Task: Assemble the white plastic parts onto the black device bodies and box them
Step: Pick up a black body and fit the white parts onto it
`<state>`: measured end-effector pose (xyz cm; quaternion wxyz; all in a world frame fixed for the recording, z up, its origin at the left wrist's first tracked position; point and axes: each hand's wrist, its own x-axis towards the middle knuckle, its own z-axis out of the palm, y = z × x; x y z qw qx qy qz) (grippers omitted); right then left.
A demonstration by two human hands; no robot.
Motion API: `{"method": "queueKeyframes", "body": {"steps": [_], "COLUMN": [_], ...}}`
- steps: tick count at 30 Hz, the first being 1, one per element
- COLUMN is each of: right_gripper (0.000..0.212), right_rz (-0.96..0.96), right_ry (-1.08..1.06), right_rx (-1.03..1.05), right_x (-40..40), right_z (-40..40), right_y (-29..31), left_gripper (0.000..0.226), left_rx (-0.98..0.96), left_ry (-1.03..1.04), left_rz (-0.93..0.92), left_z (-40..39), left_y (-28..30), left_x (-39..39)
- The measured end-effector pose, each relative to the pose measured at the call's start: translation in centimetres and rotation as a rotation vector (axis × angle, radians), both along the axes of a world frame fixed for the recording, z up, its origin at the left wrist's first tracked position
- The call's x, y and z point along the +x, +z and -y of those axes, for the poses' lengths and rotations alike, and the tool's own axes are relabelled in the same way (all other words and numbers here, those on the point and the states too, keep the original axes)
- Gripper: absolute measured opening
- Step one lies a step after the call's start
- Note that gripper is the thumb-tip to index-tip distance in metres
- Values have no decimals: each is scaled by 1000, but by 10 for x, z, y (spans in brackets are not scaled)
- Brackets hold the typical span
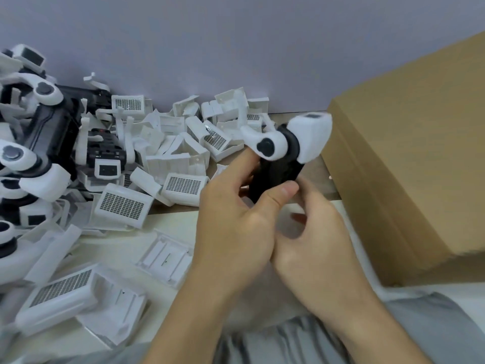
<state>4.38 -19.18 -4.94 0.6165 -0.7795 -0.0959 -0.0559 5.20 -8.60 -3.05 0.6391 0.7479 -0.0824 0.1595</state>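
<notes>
Pale bench (168, 219), heaped with loose white plastic parts (183, 185) beside a brown cardboard box (409, 164). Both hands, left (236, 224) and right (317, 240), gripping one black device body (275, 177), white-capped, apparently assembled.

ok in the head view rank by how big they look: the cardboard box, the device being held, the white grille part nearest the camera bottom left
1. cardboard box, cut off by the frame
2. white grille part
3. held device
The last two are unsure: the grille part lies nearer the camera and hands hide part of the device.

black device body (273, 177), white caps (309, 137), brown box (409, 164)

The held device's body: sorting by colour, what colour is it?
Black device body, white parts attached; head view.
</notes>
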Motion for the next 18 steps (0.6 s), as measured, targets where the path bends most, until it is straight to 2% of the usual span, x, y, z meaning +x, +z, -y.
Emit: {"method": "queueKeyframes", "body": {"steps": [3,5,7,10,11,14,18], "right_gripper": [68,71,78,106,105,80,75], "right_rz": [-7,-25,-91,-173,-182,-191,-108], "right_ry": [-90,-65,-8,-78,-117,-215,-290], "right_rx": [127,342,554,607,593,536,477], "right_x": [4,6,8,11,12,13,12], "right_z": [8,14,16,15,15,14,15], "right_y": [-1,-1,-1,-1,0,3,7], "left_gripper": [27,32,39,43,45,46,49], "left_rx": [159,294,411,558,604,670,706], "left_ry": [129,185,162,55,45,38,24], "left_rz": [60,96,115,126,118,72,50], "left_z": [-5,-7,-4,1,2,2,2], "left_y": [-2,-3,-2,-2,-3,-3,0], "left_x": [2,3,3,-1,-2,-3,-4]}}
